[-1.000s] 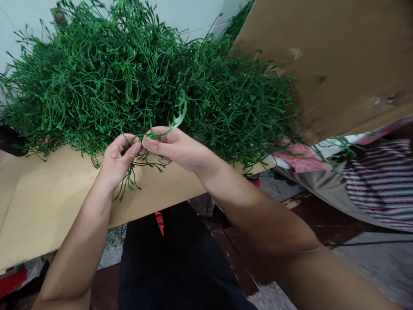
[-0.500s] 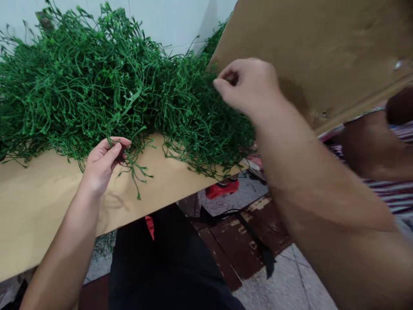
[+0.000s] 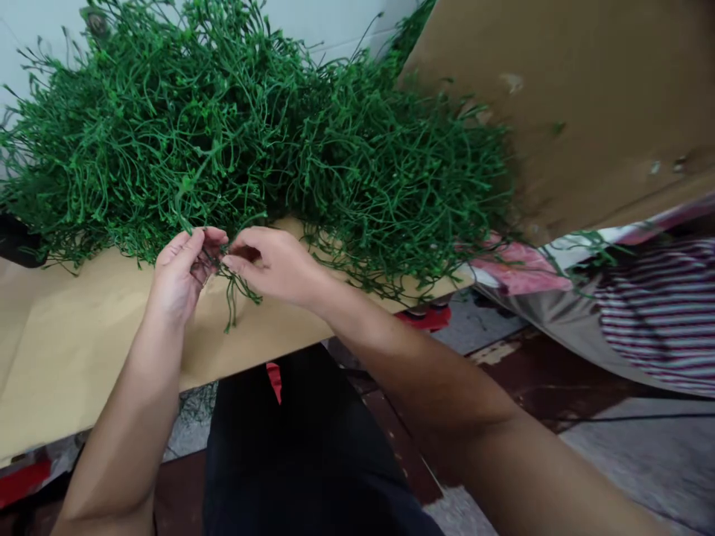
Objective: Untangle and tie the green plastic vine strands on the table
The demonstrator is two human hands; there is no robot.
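Note:
My left hand (image 3: 184, 268) is closed on a green plastic plant sprig (image 3: 231, 304), whose thin forked stems hang below the fingers over the tan board. Close against it, my right hand (image 3: 273, 260) pinches at the same sprig with thumb and forefinger; the exact spot of contact is small and partly hidden. Right behind both hands rises a big tangled heap of green artificial sprigs (image 3: 212, 126), which spreads along the board (image 3: 100, 327).
A large brown board (image 3: 558, 97) stands at the right. Beside it a person in a striped garment (image 3: 664, 313) sits near pink cloth (image 3: 525, 264). A dark object (image 3: 19, 240) lies at the left edge. Below are my dark trousers (image 3: 290, 461) and a speckled floor.
My right hand has moved left and down from the heap's right side to meet my left hand at the sprig. The view has shifted slightly, and the person at the right shows differently.

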